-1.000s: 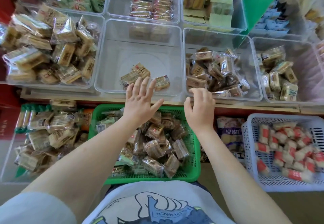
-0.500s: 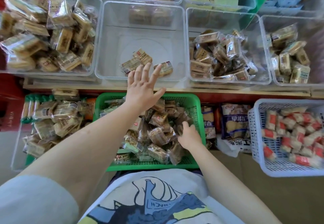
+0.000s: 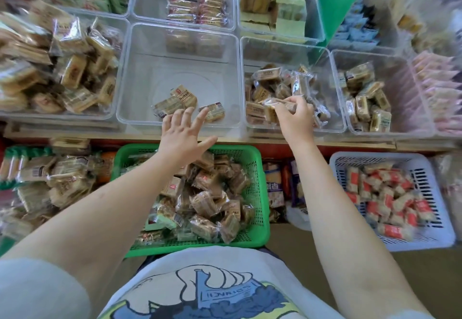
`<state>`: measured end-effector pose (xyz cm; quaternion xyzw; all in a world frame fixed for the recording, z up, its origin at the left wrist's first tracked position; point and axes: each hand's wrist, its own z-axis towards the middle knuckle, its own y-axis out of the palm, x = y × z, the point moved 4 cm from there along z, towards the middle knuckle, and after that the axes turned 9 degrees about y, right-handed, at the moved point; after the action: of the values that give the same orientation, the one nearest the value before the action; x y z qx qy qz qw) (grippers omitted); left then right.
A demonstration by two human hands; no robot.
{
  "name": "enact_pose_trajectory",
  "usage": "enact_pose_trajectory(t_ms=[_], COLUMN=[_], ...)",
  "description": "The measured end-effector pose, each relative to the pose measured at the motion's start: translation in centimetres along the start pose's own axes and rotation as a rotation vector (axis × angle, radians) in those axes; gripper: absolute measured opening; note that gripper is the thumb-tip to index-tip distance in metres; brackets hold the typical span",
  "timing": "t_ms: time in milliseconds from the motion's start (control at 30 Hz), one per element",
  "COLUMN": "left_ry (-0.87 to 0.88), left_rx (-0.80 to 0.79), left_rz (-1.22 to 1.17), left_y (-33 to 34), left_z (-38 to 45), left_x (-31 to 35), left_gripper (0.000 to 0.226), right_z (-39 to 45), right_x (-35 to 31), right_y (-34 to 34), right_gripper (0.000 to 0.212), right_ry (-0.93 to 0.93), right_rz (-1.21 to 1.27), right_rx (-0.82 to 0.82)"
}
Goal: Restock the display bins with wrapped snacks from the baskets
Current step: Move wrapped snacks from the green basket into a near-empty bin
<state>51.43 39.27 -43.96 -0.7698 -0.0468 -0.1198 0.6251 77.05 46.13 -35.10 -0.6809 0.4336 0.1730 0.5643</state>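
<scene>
A green basket (image 3: pixel 258 188) below the shelf holds several brown wrapped snacks (image 3: pixel 207 193). My right hand (image 3: pixel 296 116) pinches one brown wrapped snack (image 3: pixel 276 102) over the clear bin (image 3: pixel 335 128) that is partly filled with the same brown snacks. My left hand (image 3: pixel 182 136) hovers with fingers spread at the front rim of the middle clear bin (image 3: pixel 125 108), which holds three tan wrapped snacks (image 3: pixel 177 102). That hand holds nothing.
A white basket (image 3: pixel 447 221) of red-and-white snacks sits at the lower right. A full clear bin (image 3: pixel 57 68) of tan packs is at the left. More bins line the back row, and loose packs lie on the floor at the left.
My right hand has risen from the green basket to the brown-snack bin with a snack pinched in it. My left hand stayed spread at the middle bin's rim.
</scene>
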Motion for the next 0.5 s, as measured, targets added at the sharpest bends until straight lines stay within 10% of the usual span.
enact_pose_trajectory(t_ms=[133, 333, 500], left_ry=[-0.001, 0.001, 0.001], left_rx=[-0.011, -0.011, 0.002], left_rz=[0.008, 0.014, 0.015], left_y=[-0.1, -0.1, -0.2], left_z=[0.1, 0.1, 0.0], left_x=[0.0, 0.1, 0.2], left_gripper=[0.081, 0.081, 0.08], right_z=[2.5, 3.4, 2.6], right_x=[-0.9, 4.1, 2.1], right_y=[-0.3, 4.3, 3.2], right_gripper=[0.03, 0.083, 0.057], right_ry=[-0.128, -0.085, -0.161], right_rz=[-0.175, -0.776, -0.755], right_rx=[0.178, -0.128, 0.094])
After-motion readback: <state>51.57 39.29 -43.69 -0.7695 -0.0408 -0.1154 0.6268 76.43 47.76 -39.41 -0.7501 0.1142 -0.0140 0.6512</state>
